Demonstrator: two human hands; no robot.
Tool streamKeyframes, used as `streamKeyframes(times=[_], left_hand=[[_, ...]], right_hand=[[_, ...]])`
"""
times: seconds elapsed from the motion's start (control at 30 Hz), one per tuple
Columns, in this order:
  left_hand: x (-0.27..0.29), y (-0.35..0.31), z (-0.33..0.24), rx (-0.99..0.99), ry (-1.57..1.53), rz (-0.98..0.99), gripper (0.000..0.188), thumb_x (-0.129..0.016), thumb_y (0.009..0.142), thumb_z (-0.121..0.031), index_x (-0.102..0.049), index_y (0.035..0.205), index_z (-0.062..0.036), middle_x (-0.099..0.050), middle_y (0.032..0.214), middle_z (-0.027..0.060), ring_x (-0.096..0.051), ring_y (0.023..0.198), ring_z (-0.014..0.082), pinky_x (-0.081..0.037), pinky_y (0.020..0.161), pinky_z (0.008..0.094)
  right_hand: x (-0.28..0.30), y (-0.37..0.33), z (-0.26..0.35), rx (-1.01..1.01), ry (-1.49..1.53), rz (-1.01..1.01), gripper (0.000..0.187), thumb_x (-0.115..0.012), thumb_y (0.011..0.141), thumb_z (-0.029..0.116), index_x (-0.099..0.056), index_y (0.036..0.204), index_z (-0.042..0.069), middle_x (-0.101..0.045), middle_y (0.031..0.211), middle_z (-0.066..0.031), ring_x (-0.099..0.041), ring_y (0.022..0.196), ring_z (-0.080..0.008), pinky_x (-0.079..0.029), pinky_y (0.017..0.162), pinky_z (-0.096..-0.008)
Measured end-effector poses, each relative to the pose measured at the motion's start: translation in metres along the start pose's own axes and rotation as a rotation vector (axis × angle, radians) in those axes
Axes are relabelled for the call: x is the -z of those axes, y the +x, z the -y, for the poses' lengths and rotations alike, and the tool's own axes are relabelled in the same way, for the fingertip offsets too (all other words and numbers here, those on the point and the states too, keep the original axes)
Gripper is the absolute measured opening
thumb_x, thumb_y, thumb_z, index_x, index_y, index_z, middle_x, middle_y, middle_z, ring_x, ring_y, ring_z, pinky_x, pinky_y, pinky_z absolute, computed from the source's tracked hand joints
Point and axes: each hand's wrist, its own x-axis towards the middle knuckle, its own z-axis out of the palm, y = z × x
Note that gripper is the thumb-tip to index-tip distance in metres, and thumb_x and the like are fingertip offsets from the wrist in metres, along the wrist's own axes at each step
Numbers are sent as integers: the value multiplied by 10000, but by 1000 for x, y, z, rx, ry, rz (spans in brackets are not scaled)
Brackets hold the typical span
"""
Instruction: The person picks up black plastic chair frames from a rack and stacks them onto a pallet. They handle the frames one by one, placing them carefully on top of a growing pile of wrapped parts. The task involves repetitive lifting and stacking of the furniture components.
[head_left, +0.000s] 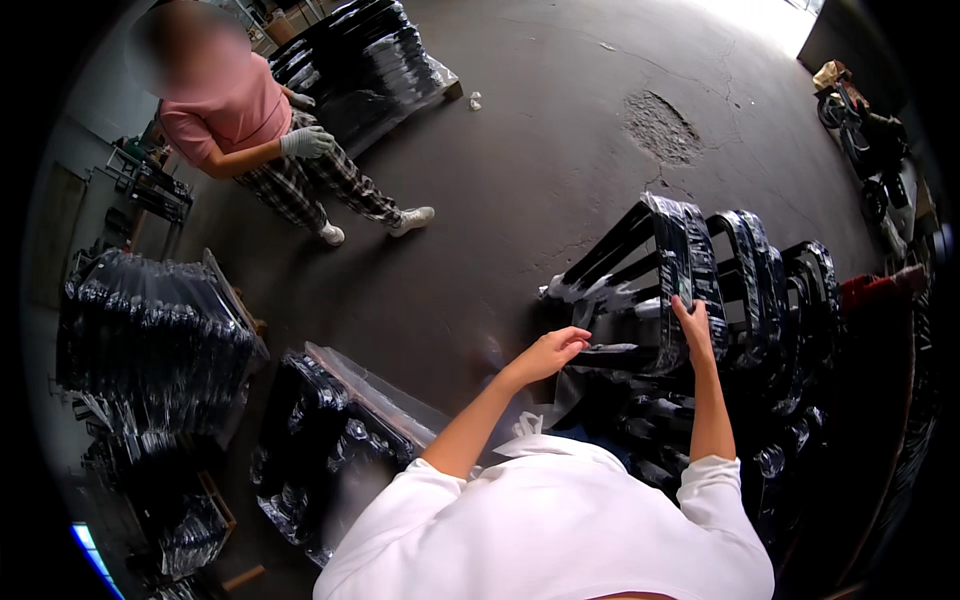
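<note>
My right hand [695, 328] is closed round the near edge of a black tubular frame [672, 250] wrapped in clear plastic, which stands upright at the front of a row. To the left of that frame is my left hand [556, 354], its fingers loosely stretched and a little apart. Loose clear plastic film [590, 300] hangs about the frame's lower left side, close to the left fingertips. Whether those fingertips touch the film I cannot tell. More wrapped black frames [750, 260] stand just behind, to the right.
A person in a pink shirt [235, 110] and gloves stands at the far left. Wrapped black stacks [160, 330] line the left side, with another stack [360, 60] behind the person. The concrete floor has a broken patch [662, 127]. A motorbike [865, 150] is parked far right.
</note>
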Motion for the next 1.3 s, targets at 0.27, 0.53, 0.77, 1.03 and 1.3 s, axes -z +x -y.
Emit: streamKeyframes(times=[0.27, 0.53, 0.77, 1.03, 1.3], left_hand=[[68, 113, -5, 98, -200, -4, 621, -580, 780, -372, -337, 1196, 21, -516, 1062, 138, -500, 964, 183, -400, 820, 284], [146, 133, -22, 410, -1125, -28, 471, -589, 746, -438, -539, 997, -42, -588, 963, 90, -569, 857, 209, -454, 788, 349], [176, 141, 19, 280, -1047, 64, 478, -484, 822, -416, -460, 1097, -25, -550, 1039, 103, -544, 931, 215, -441, 821, 358], [153, 154, 1, 334, -963, -59, 392, -551, 797, -347, -508, 1028, -33, -570, 981, 87, -568, 867, 205, -465, 776, 348], [191, 106, -16, 388, -961, -155, 348, -538, 804, -334, -538, 1001, -47, -594, 936, 86, -577, 854, 222, -466, 775, 355]], right_hand=[[-96, -56, 80, -140, 534, 257, 479, -674, 665, 179, -480, 1074, 22, -539, 950, -26, -498, 842, -112, -382, 759, -221], [-167, -87, 73, -89, 527, 504, 454, -501, 855, 264, -381, 1204, -1, -489, 1043, -8, -433, 912, -72, -362, 806, -207], [-184, -80, 88, -216, 559, 344, 645, -314, 859, 508, -329, 1251, -4, -503, 1051, -38, -456, 942, -110, -346, 832, -211], [-152, -35, 78, -456, 1470, 13, 611, -451, 816, 485, -436, 1073, -69, -444, 1146, -164, -500, 978, -276, -446, 812, -376], [-196, -33, -49, -379, 356, 60, 391, -507, 804, 411, -592, 956, 61, -557, 832, -26, -510, 798, -156, -379, 737, -319]])
